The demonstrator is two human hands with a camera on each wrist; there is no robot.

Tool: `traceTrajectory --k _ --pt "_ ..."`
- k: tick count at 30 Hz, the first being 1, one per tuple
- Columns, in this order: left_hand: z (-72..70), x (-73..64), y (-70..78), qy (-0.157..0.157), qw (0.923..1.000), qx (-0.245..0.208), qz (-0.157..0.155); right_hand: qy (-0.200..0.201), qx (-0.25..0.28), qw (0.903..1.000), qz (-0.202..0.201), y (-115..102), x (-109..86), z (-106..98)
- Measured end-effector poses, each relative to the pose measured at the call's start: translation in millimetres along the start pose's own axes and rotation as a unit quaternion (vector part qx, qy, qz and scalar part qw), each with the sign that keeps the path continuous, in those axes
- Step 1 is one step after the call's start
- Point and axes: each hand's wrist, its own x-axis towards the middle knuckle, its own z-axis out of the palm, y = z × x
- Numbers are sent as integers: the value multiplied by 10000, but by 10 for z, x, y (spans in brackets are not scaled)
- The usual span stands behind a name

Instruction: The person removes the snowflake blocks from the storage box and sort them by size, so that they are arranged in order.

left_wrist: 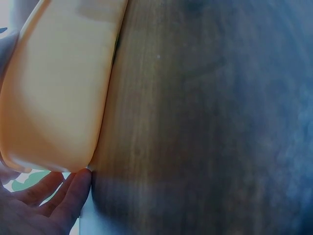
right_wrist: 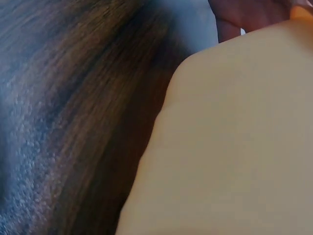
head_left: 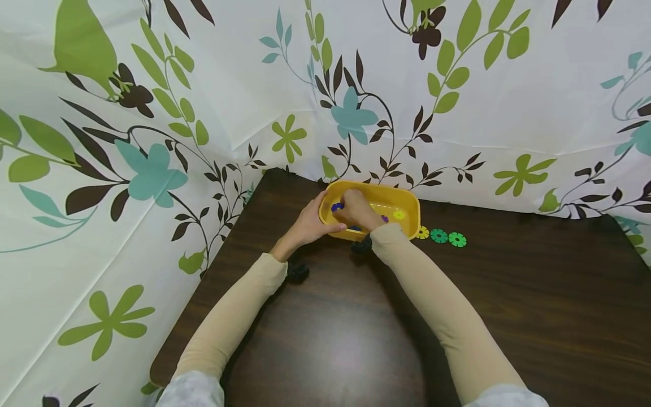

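A yellow plastic tub [head_left: 394, 195] stands at the far side of the dark wooden table. My left hand [head_left: 310, 220] grips its left end, thumb along the front and fingers round the end wall; the left wrist view shows those fingers [left_wrist: 71, 198] against the tub. My right hand [head_left: 358, 210] reaches down inside, fingertips near a blue notched disc [head_left: 337, 207]. I cannot tell whether it pinches that disc. Also in the tub lie a yellow disc [head_left: 399, 215] and a purple disc [head_left: 384, 219]. In the right wrist view the tub's wall [right_wrist: 234, 132] hides the right hand.
Just right of the tub, a yellow disc [head_left: 423, 232], a teal disc [head_left: 439, 236] and a green disc [head_left: 457, 239] lie in a row on the table [head_left: 534, 282]. A leaf-patterned white curtain [head_left: 407, 113] hangs behind the table and along its left side.
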Motion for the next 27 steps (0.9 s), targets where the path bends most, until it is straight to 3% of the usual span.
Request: traceTrajectory --k 5,12,21,27 --pt "-5 -5 5 -10 10000 -10 14 -110 254 9994 206 -111 -71 -72" --pt "-9 -10 19 -12 10000 -33 75 -75 151 9996 234 -331 -271 -209" --pt "-6 -4 24 -20 10000 -45 60 44 47 9997 219 -124 -115 -96" --pt "-8 -13 25 -2 10000 -60 18 244 61 9995 172 -124 -226 -158"
